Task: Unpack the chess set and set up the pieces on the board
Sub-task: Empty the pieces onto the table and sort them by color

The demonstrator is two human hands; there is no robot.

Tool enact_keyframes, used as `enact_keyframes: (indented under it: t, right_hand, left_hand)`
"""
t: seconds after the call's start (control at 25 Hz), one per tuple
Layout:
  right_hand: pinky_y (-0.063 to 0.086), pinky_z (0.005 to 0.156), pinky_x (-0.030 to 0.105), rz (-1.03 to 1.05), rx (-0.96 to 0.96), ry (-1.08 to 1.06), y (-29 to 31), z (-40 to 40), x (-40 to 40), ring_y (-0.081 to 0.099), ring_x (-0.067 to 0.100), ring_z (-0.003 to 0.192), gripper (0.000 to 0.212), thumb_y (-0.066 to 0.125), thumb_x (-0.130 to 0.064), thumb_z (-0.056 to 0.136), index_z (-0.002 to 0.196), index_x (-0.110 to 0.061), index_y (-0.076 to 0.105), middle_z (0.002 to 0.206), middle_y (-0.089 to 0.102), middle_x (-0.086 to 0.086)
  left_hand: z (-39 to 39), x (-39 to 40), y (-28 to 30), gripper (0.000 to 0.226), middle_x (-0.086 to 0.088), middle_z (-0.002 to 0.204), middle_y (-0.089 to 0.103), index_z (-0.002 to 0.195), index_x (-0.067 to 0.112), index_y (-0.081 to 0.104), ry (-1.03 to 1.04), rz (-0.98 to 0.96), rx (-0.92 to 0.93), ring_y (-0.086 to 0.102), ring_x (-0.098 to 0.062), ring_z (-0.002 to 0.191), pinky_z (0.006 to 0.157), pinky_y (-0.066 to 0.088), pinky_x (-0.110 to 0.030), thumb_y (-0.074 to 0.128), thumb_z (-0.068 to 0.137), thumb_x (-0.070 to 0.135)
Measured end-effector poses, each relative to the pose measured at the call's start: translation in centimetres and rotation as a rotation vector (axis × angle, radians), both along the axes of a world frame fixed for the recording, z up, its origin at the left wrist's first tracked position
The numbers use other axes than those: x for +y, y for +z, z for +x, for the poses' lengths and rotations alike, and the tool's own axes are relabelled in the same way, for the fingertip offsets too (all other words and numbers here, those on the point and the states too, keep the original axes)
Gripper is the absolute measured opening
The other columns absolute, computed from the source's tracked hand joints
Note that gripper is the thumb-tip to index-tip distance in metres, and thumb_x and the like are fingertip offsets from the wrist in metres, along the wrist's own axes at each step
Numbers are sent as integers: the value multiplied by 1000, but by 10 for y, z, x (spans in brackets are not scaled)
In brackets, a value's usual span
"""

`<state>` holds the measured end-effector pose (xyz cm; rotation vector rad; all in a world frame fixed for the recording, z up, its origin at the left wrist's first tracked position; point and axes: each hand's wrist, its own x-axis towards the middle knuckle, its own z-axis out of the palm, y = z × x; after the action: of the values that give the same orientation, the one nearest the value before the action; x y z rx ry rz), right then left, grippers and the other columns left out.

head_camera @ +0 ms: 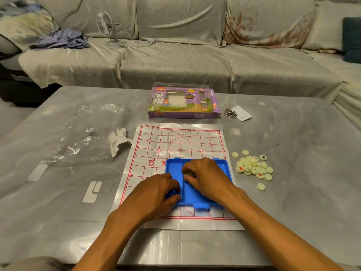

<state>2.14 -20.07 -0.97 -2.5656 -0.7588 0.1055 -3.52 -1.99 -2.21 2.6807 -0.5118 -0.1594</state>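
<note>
On the paper board point(148, 153), the left hand point(156, 192) grips the near-left edge of the blue tray point(195, 194), fingers curled over its rim, while the right hand point(205, 175) pinches something small and blurred inside; loose pieces point(252, 166) lie right, nearer that hand.

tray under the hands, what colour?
Blue tray; head view, lying on the board.
</note>
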Motion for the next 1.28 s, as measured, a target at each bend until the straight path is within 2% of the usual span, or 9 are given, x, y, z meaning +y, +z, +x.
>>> enact_keyframes:
  t: [0.28, 0.4, 0.56, 0.68, 0.84, 0.96, 1.16, 1.28]
  right_hand:
    - [54, 75, 31, -63, -28, 9, -9, -2, 2, 62, 20, 85, 15, 59, -19, 94, 109, -18, 57, 95, 67, 4]
    - [52, 75, 25, -49, 19, -33, 1, -3, -2, 61, 17, 88, 15, 61, -18, 92, 107, -18, 60, 99, 66, 2]
    - [42, 65, 17, -39, 71, -219, 45, 22, -49, 57, 10, 81, 12, 68, -12, 84, 92, -20, 66, 91, 62, -5]
    - [40, 62, 18, -151, 138, -421, 59, 37, -101, 58, 12, 82, 19, 76, -12, 78, 85, -25, 64, 94, 63, -3]
    - [48, 74, 22, -230, 300, -509, 46, 40, -125, 60, 17, 93, 22, 77, -13, 80, 97, -23, 67, 106, 63, 0]
    - [48, 72, 22, -225, 303, -492, 47, 42, -125, 60, 18, 95, 21, 76, -12, 81, 97, -22, 67, 107, 61, 1]
    - [44, 62, 17, -246, 269, -495, 40, 44, -125, 58, 16, 91, 24, 74, -12, 82, 99, -25, 63, 107, 59, -2]
    - [49, 68, 20, -229, 201, -516, 40, 47, -127, 59, 16, 90, 24, 74, -15, 82, 99, -27, 62, 108, 62, -2]
  left_hand:
    - [0, -1, 2, 27, 12, 104, 58, 111, 33, 62, 5, 0, -1, 54, -6, 86, 76, 48, -20, 49, 92, 48]
    - [-1, 0, 3, 28, 13, 104, 58, 112, 33, 62, 4, -6, 3, 54, -5, 87, 77, 48, -18, 49, 93, 47]
    - [-1, -1, 4, 28, 14, 107, 58, 112, 32, 62, -5, -24, 5, 55, -5, 92, 81, 50, -19, 49, 93, 47]
    - [-1, -1, 3, 28, 14, 108, 58, 113, 32, 62, -6, -20, -1, 55, -5, 93, 82, 50, -19, 49, 93, 47]
    - [-2, -1, 4, 28, 13, 107, 59, 112, 31, 63, -6, -26, 5, 55, -5, 92, 81, 50, -19, 49, 93, 47]
    - [-2, -1, 5, 29, 13, 108, 58, 113, 31, 62, -10, -22, 1, 55, -5, 93, 81, 49, -17, 49, 93, 47]
    - [-1, -1, 5, 29, 14, 108, 58, 113, 31, 62, -6, -18, 6, 55, -5, 92, 79, 47, -15, 48, 93, 48]
    - [-2, -1, 6, 29, 14, 107, 58, 113, 31, 62, -3, -23, 1, 55, -5, 91, 78, 47, -15, 49, 93, 47]
